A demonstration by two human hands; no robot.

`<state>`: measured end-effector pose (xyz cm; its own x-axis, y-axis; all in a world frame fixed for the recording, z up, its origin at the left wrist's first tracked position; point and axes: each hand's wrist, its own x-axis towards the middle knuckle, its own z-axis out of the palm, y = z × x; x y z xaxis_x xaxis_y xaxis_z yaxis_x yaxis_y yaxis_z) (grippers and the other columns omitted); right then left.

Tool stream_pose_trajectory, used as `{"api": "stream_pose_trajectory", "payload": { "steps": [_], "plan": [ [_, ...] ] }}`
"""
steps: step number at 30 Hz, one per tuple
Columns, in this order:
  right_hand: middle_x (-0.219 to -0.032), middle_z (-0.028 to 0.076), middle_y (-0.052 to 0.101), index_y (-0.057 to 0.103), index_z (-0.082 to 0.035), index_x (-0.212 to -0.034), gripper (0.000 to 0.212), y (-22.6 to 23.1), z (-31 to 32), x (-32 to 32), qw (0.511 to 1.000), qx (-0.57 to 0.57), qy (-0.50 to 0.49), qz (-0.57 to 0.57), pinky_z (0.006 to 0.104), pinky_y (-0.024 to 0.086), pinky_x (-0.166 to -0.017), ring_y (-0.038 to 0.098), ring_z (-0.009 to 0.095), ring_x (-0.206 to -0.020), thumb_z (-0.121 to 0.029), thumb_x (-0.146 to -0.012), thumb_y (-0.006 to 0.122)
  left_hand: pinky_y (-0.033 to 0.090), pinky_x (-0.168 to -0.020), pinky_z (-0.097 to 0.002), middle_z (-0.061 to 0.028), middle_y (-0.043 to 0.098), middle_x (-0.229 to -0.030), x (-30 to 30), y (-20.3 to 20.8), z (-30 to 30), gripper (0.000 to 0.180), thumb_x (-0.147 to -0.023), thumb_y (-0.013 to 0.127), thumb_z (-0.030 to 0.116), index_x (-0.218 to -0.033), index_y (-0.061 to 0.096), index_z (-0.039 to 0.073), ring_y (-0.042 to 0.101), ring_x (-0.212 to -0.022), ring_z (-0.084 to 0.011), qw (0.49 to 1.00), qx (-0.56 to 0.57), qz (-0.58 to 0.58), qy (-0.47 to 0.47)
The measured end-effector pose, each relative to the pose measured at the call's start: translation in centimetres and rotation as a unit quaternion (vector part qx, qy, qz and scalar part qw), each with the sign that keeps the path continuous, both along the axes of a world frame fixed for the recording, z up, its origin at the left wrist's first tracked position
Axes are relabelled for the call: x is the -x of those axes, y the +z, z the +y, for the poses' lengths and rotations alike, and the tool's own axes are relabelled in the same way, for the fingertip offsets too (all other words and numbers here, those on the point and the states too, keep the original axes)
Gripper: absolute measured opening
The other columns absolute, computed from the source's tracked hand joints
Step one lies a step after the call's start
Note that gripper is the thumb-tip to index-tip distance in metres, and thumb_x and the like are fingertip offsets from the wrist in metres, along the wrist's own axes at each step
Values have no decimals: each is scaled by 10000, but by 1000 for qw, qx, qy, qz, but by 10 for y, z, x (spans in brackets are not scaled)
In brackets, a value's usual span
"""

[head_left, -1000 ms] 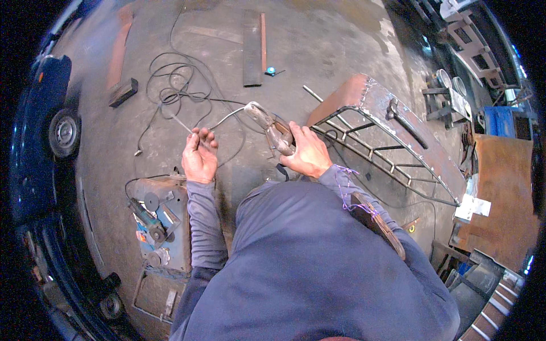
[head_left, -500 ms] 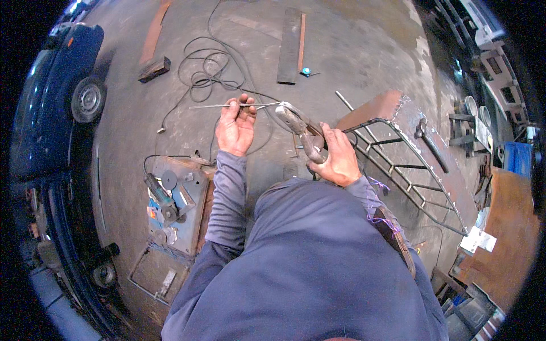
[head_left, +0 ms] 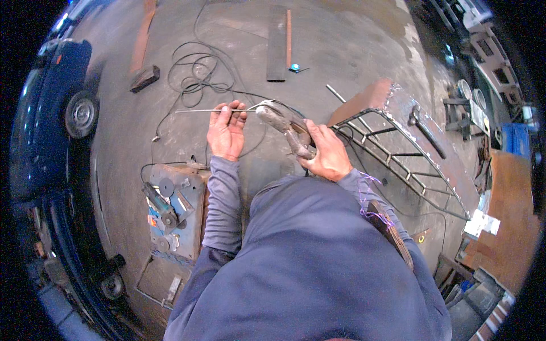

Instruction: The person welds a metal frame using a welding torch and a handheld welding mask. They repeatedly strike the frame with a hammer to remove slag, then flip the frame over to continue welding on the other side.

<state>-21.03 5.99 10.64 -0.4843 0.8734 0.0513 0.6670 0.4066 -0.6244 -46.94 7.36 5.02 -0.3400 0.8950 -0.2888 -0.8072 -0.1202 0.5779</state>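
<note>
Rod: thin, pale and metallic [head_left: 196, 111], straight through the fingers and bent near the clamp; I see it spanning both hands, above the concrete floor [head_left: 318, 42].
Left hand: fingertips of this one [head_left: 226, 133] pinch the rod.
Right hand: fingers of this one [head_left: 327, 152] are wrapped round a scuffed, grey-brown clamp [head_left: 276, 119], its head meeting the rod's bent end.
Cable: black loops [head_left: 196, 86] sprawl just beyond the left hand.
Frame: a brown sheet-and-bar frame [head_left: 384, 132] crowds my right side, a hammer [head_left: 432, 138] on its sheet.
Box: bluish metal [head_left: 194, 190], near the left forearm, bearing a grinder [head_left: 157, 201].
</note>
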Motion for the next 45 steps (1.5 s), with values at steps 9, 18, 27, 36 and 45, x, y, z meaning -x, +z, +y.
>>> {"api": "stream_pose_trajectory", "payload": {
  "steps": [9,18,27,36,45],
  "plan": [
    [-1068,192,503,393,-36,-1331,847,-7,2,-11,1000,-8,-4,-27,430,452,-859,520,370,-1003,-326,-623,754,521,-783,-333,-148,615,-1083,-2,-10,6,112,-916,554,82,-1018,543,38,603,-998,-266,998,0,53,-34],
    [-1224,234,465,326,-39,-1380,942,-10,5,-34,982,167,-87,-27,451,402,-958,468,389,-1140,-457,-643,737,506,-796,-333,-141,590,-1136,2,17,-25,356,-882,617,220,-1154,504,20,597,-1015,-259,909,132,289,-272],
    [-1240,241,519,448,-46,-1324,785,-59,-14,-52,965,226,-135,-24,434,411,-963,506,370,-1152,-445,-692,687,364,-1021,-375,-120,544,-1215,-191,136,-6,551,-685,734,63,-1196,527,46,481,-1202,-272,591,-290,345,-669],
    [-1275,227,493,441,-66,-1338,796,-117,-60,-111,897,408,-155,70,406,386,-989,474,356,-1185,-479,-701,680,420,-933,-377,-102,567,-1152,-257,132,-17,414,-715,736,126,-1103,598,90,543,-1097,-277,449,-464,414,-641],
    [-1311,214,468,433,-86,-1352,808,-152,-86,-137,833,512,-178,112,378,361,-1014,442,343,-1219,-514,-710,672,465,-762,-380,-98,584,-904,-280,137,-14,232,-756,714,157,-911,577,52,593,-880,-279,410,-472,360,-692]
  ]
}}
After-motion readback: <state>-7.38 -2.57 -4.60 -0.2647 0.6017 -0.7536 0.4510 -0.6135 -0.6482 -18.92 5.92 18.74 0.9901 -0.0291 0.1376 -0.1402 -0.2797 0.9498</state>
